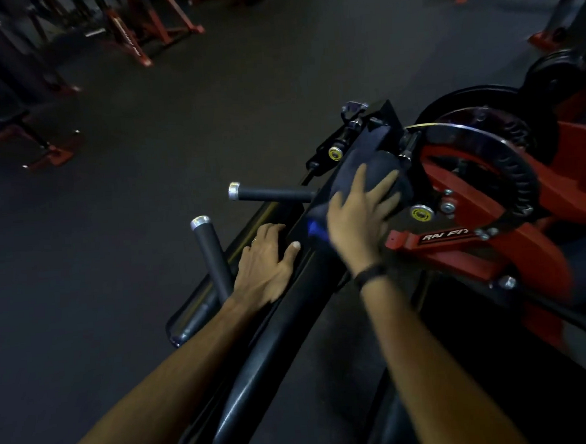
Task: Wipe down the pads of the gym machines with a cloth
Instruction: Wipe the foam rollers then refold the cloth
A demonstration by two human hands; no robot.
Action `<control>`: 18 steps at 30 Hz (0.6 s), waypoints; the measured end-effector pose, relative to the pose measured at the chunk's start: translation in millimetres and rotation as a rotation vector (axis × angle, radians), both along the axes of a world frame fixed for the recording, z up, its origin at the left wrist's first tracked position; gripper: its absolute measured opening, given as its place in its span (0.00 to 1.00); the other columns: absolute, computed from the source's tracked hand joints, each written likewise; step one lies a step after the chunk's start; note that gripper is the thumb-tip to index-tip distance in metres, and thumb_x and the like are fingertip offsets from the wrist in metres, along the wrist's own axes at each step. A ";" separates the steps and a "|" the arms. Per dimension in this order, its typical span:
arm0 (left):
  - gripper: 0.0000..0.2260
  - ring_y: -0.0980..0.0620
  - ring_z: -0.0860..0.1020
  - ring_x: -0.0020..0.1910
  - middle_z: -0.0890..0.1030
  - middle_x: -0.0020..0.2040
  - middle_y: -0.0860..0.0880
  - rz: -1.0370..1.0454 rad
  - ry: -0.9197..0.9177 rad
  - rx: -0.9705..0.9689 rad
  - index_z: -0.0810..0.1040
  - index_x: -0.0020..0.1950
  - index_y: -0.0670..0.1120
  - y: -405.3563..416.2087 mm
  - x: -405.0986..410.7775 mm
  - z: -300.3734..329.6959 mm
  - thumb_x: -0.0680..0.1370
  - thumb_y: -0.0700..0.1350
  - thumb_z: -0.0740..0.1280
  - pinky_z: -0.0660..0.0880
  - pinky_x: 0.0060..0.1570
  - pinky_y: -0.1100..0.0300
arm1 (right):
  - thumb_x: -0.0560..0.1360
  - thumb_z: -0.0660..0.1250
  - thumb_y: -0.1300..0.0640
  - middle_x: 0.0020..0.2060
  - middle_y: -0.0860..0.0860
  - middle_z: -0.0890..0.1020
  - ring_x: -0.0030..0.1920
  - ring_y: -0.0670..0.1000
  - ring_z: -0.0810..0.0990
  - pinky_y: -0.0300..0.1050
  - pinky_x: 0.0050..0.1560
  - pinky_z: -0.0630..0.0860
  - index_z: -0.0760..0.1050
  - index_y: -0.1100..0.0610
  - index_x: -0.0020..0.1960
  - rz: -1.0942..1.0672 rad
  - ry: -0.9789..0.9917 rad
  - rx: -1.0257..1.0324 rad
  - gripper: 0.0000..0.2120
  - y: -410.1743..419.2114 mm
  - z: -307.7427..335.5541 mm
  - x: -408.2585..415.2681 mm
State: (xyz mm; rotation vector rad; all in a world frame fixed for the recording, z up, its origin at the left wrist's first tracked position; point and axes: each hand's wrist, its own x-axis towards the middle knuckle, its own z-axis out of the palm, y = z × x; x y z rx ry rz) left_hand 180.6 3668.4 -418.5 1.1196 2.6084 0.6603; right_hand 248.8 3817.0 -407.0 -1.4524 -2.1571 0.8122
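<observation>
Right hand (361,214) flat — pressing cloth (354,180) onto pad (281,329).

Both forearms were bare, without sleeves. The right wrist wore a thin black band (370,274); the left hand (265,264) carried a slim ring (253,240).

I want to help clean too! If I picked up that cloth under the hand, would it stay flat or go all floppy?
Probably floppy: the cloth drapes over the rounded pad and follows its curve under the right hand. It likely weighs little, since spread fingers alone push it. It may slide easily on the smooth, shiny pad.
</observation>
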 end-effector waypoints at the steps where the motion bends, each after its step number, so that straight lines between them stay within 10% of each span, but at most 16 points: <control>1: 0.23 0.42 0.73 0.66 0.69 0.71 0.46 -0.004 0.000 -0.036 0.67 0.75 0.45 3.8 -2.3 0.2 0.82 0.51 0.63 0.68 0.64 0.46 | 0.81 0.59 0.47 0.80 0.62 0.42 0.78 0.69 0.48 0.67 0.70 0.64 0.52 0.48 0.82 0.027 -0.014 0.031 0.32 -31.4 -5.1 9.7; 12: 0.23 0.44 0.78 0.52 0.80 0.52 0.45 0.062 -0.154 -0.185 0.71 0.56 0.48 17.5 -3.0 -1.9 0.82 0.65 0.49 0.73 0.50 0.48 | 0.79 0.65 0.46 0.80 0.59 0.47 0.75 0.68 0.56 0.63 0.68 0.66 0.53 0.46 0.81 -0.067 0.148 -0.244 0.35 109.8 3.2 -19.3; 18: 0.19 0.37 0.78 0.53 0.79 0.53 0.40 0.088 -0.122 -0.236 0.68 0.53 0.50 21.8 -7.8 -4.3 0.82 0.64 0.50 0.74 0.53 0.47 | 0.82 0.62 0.46 0.80 0.64 0.49 0.79 0.63 0.53 0.49 0.76 0.50 0.49 0.52 0.82 -0.106 0.421 -0.168 0.35 -37.0 -19.4 20.3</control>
